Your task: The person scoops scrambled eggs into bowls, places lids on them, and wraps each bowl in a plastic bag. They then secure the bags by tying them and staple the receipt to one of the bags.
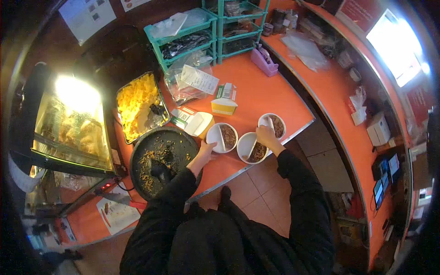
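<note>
Three white two-part bowls stand in a row near the counter's front edge. Each has a divider, with dark brown shredded food in one half and the other half bare. My left hand (204,152) is curled against the near-left side of the left bowl (213,137). The middle bowl (245,144) sits slightly nearer to me. Over its far-right edge reaches my right hand (267,137), its fingers closed at the near rim of the right bowl (266,121). The right fingertips are partly hidden.
A round black pan (185,146) with brown crumbs lies left, beside a tray of yellow rice (137,101). Behind stand yellow-and-white cartons (223,106), a receipt (200,79), teal racks (181,38) and a purple tape dispenser (264,61). A lit food warmer (73,123) stands far left.
</note>
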### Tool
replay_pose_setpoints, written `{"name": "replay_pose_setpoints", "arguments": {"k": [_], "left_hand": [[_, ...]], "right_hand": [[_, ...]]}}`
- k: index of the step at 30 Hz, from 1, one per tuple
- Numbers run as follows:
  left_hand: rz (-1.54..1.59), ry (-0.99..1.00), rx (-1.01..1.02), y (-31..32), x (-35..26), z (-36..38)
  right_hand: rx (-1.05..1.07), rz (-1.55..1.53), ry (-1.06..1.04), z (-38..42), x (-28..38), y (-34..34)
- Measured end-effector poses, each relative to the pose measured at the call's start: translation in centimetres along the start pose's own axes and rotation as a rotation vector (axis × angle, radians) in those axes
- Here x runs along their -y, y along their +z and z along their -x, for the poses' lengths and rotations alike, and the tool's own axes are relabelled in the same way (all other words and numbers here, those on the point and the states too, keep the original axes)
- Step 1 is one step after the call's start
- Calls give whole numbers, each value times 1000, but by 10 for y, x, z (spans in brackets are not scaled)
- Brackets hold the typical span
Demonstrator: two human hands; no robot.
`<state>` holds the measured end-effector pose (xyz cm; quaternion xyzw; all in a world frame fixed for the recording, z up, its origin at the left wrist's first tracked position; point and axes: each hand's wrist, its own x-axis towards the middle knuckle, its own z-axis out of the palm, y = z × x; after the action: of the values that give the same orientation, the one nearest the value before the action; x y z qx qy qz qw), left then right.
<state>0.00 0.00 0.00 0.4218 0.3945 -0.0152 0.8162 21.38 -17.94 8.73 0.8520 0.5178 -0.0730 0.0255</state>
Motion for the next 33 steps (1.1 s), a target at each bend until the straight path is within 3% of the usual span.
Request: {"name": "replay_pose_setpoints", "arguments": {"k": [2,3,4,8,11,14,16,18,19,20,21,22,23,24,25,28,30,33], "left_hand": [[44,-102,-53,-7,-12,75],[95,-26,2,54,-38,30],[98,-30,-30,59,-41,56],[143,-21,-67,48,-26,110],[62,-38,-27,54,-28,139],[23,-41,8,50,-21,157],[44,-15,76,39,-8,155],[45,36,91,27,-8,167],[34,68,78,23,-11,176],[3,60,73,20,-11,186],[-24,56,76,16,-10,192],[-13,70,58,12,-9,198],[1,80,55,9,-7,201],[0,79,39,2,-8,206],[-6,74,31,-5,-12,214],[-75,147,51,-44,-26,252],[-96,252,71,-69,-31,273],[-110,532,53,-125,-35,296]], "right_hand": [[-21,-104,-34,2,27,12],[-84,13,-56,-35,-50,-6],[-101,11,-87,-36,-49,3],[3,38,-66,-44,-35,24],[-144,-30,-153,-40,-40,16],[-166,60,-148,-35,-36,11],[-59,102,-35,-41,-35,0],[-146,142,-64,-56,-50,21],[-96,174,-39,-71,-59,42],[122,158,75,-62,-39,4],[-102,231,-27,-73,-75,50],[-99,88,46,-74,-80,48],[-237,135,38,-84,-104,74],[-86,295,-57,-91,-114,71],[-487,108,9,-95,-116,88],[-151,235,-98,-93,-94,40],[-204,230,-39,-82,-64,10],[-447,-28,-53,-67,20,-52]]}}
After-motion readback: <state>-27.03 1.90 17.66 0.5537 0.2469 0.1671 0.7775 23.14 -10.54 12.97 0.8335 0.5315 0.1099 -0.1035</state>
